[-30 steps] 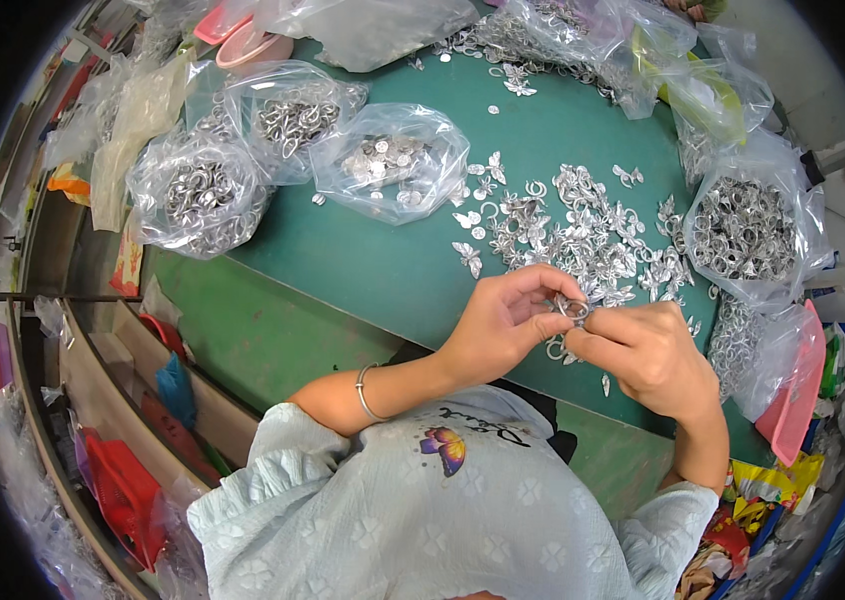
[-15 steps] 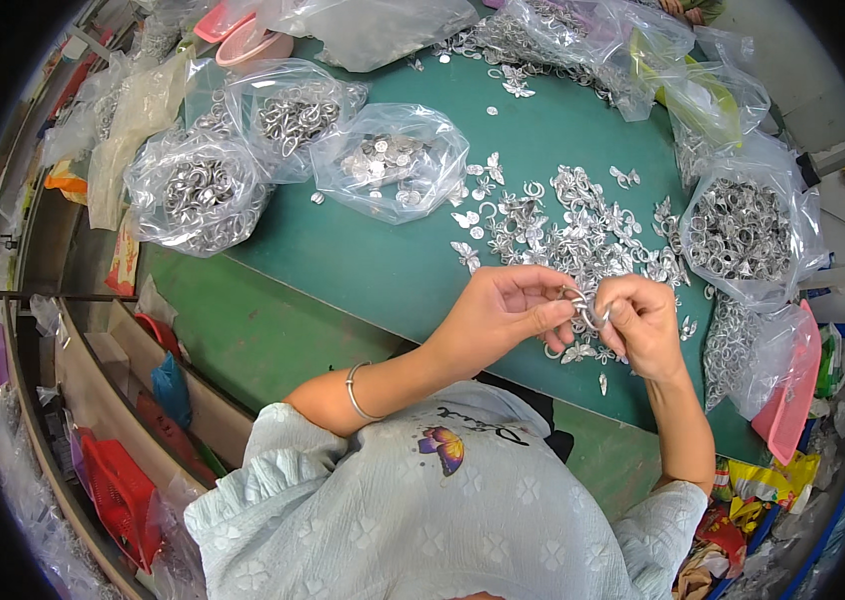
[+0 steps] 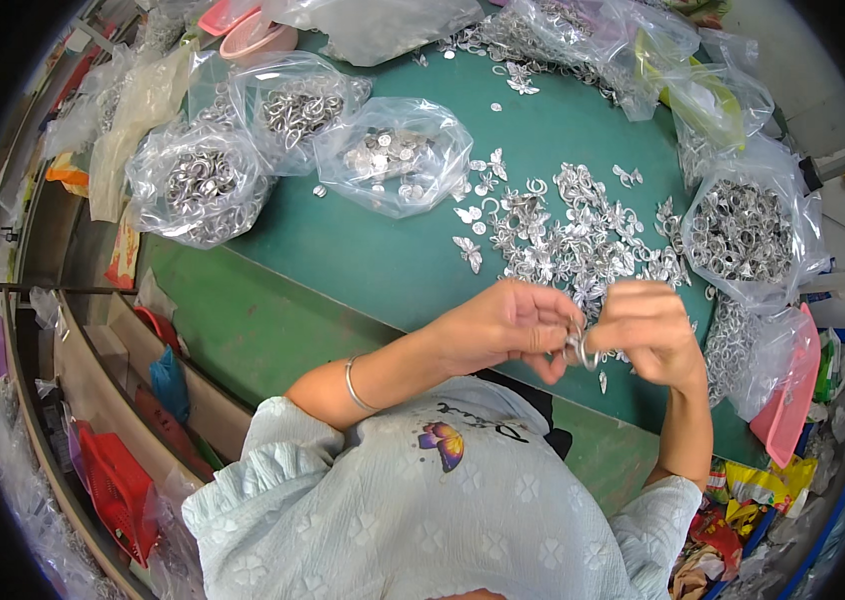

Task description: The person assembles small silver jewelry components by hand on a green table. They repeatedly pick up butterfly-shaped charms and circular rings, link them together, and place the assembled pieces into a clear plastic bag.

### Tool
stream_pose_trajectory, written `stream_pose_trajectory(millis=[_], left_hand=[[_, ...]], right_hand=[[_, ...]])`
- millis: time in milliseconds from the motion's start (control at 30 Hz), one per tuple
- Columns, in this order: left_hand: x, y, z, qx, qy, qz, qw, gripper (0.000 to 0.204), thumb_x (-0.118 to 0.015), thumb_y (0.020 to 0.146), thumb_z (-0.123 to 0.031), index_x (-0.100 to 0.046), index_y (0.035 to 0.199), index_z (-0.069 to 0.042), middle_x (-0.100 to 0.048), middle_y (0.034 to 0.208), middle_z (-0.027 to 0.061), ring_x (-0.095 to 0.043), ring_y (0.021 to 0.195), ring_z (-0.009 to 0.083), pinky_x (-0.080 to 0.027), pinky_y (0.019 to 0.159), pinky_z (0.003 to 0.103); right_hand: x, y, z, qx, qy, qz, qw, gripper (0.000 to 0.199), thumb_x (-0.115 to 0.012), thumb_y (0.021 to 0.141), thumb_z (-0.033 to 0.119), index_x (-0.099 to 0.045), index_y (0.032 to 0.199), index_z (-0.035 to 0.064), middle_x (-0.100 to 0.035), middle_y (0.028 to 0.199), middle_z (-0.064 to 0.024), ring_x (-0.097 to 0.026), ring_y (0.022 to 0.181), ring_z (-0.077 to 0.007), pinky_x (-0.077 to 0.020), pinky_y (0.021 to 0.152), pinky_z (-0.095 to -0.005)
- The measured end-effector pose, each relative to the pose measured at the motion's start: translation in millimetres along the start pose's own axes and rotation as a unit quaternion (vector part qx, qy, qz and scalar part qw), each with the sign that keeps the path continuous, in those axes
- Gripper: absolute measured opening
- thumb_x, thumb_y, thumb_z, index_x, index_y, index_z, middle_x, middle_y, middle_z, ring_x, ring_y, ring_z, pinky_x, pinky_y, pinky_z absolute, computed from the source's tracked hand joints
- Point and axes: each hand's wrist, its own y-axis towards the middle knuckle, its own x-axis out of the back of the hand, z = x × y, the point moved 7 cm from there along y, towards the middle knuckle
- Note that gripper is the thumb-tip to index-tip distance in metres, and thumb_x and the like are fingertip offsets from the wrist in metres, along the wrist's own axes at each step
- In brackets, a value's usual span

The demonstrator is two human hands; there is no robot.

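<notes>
Silver metal ring (image 3: pixel 581 350) is pinched between left hand (image 3: pixel 503 325) and right hand (image 3: pixel 648 330); slipping fingers could drop it among loose pieces (image 3: pixel 583 235).

Bare green table (image 3: pixel 363 270) lies open at its near left edge; bags (image 3: pixel 398 160) and loose metal pieces (image 3: pixel 583 235) crowd the far and right edges.

Single head-worn fisheye view, looking steeply down from above the person's own shoulders onto the green bench (image 3: pixel 373 260). Hands (image 3: pixel 583 335) sit near, just below centre. Straight edges bend toward the dark circular rim.
</notes>
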Motion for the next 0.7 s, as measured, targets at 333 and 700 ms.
stream_pose_trajectory(millis=[333,700], left_hand=[[2,-15,-24,-0.192,0.224,-0.181,0.938,0.017,-0.058,0.080,0.000,-0.052,0.096,0.005,-0.055,0.096,0.0108,-0.057,0.085,0.0152,-0.051,0.072,0.029],[-1,-17,-30,-0.182,0.221,-0.152,0.946,0.017,-0.060,0.078,0.002,-0.054,0.093,0.005,-0.050,0.096,0.0077,-0.054,0.081,0.0123,-0.051,0.062,0.023]], right_hand=[[-5,-15,-29,-0.202,0.222,-0.187,0.935,0.007,-0.057,0.080,0.006,-0.059,0.078,-0.0008,-0.051,0.082,-0.0064,-0.048,0.074,-0.0142,-0.0390,0.066,-0.0259],[-9,-7,21,-0.128,-0.234,-0.197,0.943,0.019,-0.061,0.062,-0.007,-0.059,0.079,0.0005,-0.054,0.074,-0.0072,-0.050,0.064,-0.0215,-0.0389,0.060,-0.0301]])
